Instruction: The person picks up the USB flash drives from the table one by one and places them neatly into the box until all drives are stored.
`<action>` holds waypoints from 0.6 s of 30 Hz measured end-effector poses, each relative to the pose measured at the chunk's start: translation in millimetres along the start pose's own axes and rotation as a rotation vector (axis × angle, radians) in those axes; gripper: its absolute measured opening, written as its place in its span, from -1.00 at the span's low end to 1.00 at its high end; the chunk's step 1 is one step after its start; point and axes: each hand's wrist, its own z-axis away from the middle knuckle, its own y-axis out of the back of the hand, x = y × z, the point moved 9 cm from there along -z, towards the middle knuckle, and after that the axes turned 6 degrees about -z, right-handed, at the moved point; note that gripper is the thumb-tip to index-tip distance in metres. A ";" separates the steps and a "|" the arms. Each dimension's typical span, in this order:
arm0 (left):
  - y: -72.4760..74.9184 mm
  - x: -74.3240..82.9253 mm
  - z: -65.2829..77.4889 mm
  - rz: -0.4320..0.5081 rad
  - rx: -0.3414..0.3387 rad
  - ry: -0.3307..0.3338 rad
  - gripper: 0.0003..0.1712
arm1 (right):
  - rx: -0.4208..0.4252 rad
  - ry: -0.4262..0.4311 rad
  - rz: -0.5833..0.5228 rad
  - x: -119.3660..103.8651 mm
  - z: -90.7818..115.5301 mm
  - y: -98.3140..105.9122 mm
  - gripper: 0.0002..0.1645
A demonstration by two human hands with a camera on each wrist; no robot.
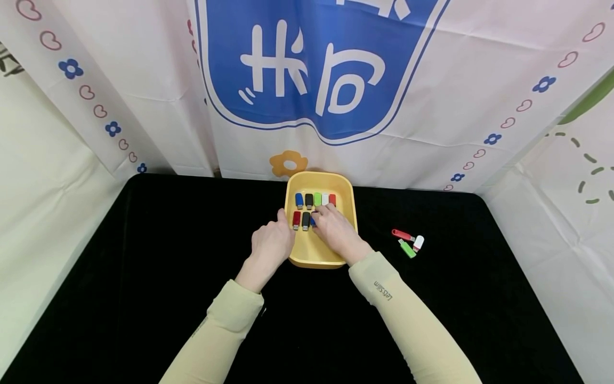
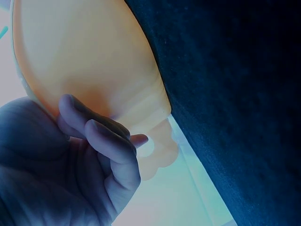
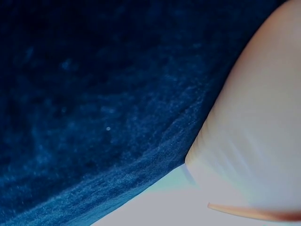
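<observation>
Left hand [image 1: 272, 241] grips tray's [image 1: 307, 252] left edge; right hand [image 1: 336, 226] pinches blue stick [image 1: 314, 218], well inside near edge. Three sticks [image 1: 407, 249] lie toward table's [image 1: 479, 277] right edge. Right sleeve [image 1: 403, 312] reads "LetsSlim".

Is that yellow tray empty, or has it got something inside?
Partly filled: two rows of memory sticks lie in the yellow tray, with bare space below them in the head view.

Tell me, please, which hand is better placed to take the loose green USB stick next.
Probably the right hand, once done with the blue stick: the loose green stick lies on its side of the yellow tray, whereas the left hand holds the opposite edge.
</observation>
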 end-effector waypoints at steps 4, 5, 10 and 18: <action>0.0 0.9 0.0 -0.001 -0.001 -0.003 -0.34 | 0.007 0.001 -0.009 0.0 0.9 1.7 -0.69; 0.0 1.0 0.0 0.000 -0.001 -0.002 -0.34 | 0.008 0.001 -0.011 0.0 1.0 2.1 -0.68; -0.8 0.7 -0.8 0.001 -0.003 0.002 -0.34 | 0.032 0.000 -0.040 0.9 1.3 6.3 -0.68; 0.4 0.9 0.3 0.001 0.016 -0.010 -0.35 | 0.117 0.005 -0.116 2.1 2.7 15.5 -0.75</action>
